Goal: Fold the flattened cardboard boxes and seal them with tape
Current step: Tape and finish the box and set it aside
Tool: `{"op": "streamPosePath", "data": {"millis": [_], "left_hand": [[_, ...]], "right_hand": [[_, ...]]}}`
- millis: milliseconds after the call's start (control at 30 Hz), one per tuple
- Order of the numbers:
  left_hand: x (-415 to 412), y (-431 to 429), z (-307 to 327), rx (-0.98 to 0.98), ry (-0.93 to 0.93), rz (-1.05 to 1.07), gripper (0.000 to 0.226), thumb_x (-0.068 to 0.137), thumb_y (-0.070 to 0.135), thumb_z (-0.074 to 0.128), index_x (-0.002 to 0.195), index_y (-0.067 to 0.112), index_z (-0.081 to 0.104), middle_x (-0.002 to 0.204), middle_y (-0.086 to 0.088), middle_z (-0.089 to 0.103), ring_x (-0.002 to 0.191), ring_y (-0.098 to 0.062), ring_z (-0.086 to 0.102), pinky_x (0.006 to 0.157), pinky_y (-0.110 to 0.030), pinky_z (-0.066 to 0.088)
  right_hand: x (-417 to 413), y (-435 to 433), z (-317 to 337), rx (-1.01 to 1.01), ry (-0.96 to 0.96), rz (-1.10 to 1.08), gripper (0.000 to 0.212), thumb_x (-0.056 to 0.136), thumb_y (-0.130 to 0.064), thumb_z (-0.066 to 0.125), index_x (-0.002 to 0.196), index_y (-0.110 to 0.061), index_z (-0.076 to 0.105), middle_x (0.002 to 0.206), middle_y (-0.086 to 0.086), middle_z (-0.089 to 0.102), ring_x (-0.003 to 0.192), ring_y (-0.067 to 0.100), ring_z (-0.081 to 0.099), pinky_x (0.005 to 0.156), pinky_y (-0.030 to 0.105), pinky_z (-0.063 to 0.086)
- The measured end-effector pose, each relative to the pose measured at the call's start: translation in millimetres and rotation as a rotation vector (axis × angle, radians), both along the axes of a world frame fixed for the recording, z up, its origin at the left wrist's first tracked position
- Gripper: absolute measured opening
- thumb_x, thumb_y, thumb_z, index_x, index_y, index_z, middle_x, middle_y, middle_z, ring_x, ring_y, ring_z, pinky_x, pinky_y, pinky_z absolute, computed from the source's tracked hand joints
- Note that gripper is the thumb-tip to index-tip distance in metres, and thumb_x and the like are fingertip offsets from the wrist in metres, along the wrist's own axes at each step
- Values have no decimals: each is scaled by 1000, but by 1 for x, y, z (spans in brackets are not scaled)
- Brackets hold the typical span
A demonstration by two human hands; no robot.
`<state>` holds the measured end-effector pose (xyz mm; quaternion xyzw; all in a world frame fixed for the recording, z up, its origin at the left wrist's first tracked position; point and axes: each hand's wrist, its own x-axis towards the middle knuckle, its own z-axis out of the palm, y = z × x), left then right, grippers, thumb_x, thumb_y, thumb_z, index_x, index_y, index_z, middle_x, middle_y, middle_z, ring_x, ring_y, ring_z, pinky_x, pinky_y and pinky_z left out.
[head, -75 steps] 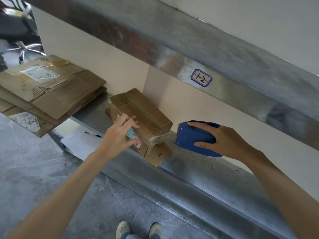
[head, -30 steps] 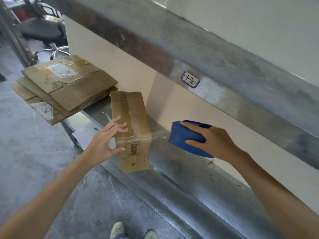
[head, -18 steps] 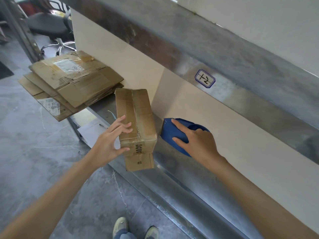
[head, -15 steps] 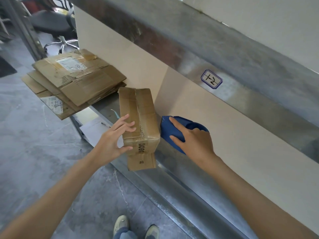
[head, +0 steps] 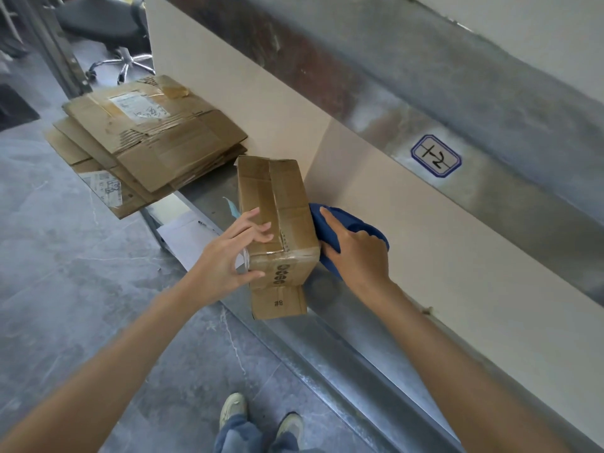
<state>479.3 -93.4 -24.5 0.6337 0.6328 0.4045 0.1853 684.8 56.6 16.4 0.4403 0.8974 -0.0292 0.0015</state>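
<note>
Closing in: the dispenser has swung from well right to touching the box. At the far left end of the ledge sits one stack of flats, at least three, unfolded. My left hand pinches the box's near corner at the front edge. One box is folded and partly taped, I'd say, with one flap hanging loose. My right hand grips the one dispenser.
</note>
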Motion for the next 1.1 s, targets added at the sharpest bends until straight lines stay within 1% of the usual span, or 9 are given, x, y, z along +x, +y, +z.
{"op": "streamPosePath", "data": {"millis": [100,233,333,433,533,667,767,900,1100], "left_hand": [[2,1,-2,16,3,-4,59,70,9,89,123,9,62,143,5,52,151,-9,21,103,-47,51],[3,-1,-4,32,9,10,61,71,10,88,125,11,61,144,6,51,151,-10,20,104,-50,50],[4,-1,-4,40,7,17,61,71,9,88,125,11,61,144,4,51,152,-10,20,104,-51,49],[6,-1,-4,51,4,26,60,71,8,88,124,11,61,143,5,51,151,-9,20,105,-46,49],[7,-1,-4,57,6,30,59,71,9,88,124,11,61,142,5,52,151,-9,21,104,-39,48],[9,-1,-3,60,-2,40,58,71,8,88,123,12,61,143,5,53,151,-10,22,104,-35,46],[11,-1,-3,64,-2,50,59,71,8,88,123,14,60,143,6,53,151,-9,21,103,-36,46],[12,-1,-4,53,-19,59,59,71,8,88,123,13,61,143,6,53,151,-9,21,106,-45,47],[12,-1,-5,52,-15,64,57,72,7,87,123,14,60,145,7,51,151,-8,20,105,-44,47]], "right_hand": [[6,5,-15,-115,125,-65,61,100,-48,49,155,-34,26,85,6,69,70,22,62,61,37,48],[29,9,-40,-301,252,-151,65,97,-47,57,153,-34,26,111,7,70,82,28,65,65,35,45],[48,18,-51,-416,256,-168,69,98,-42,58,154,-35,19,133,5,61,91,31,66,69,34,45],[57,28,-55,-506,301,-165,73,97,-38,60,154,-36,14,152,-4,42,111,34,61,85,40,49],[61,35,-56,-628,402,-179,78,94,-33,67,153,-34,17,153,-8,35,130,28,49,102,48,45],[63,36,-58,-720,476,-209,82,92,-32,70,152,-38,16,150,-14,32,137,21,41,107,47,42],[62,31,-60,-645,421,-215,80,94,-39,65,154,-41,12,156,-8,33,133,26,46,104,49,43],[71,25,-64,-548,354,-256,78,96,-44,61,153,-46,8,156,-11,34,128,28,52,101,49,45],[77,21,-67,-532,449,-249,76,95,-40,63,154,-42,14,153,-11,38,120,23,55,95,42,48]]}}
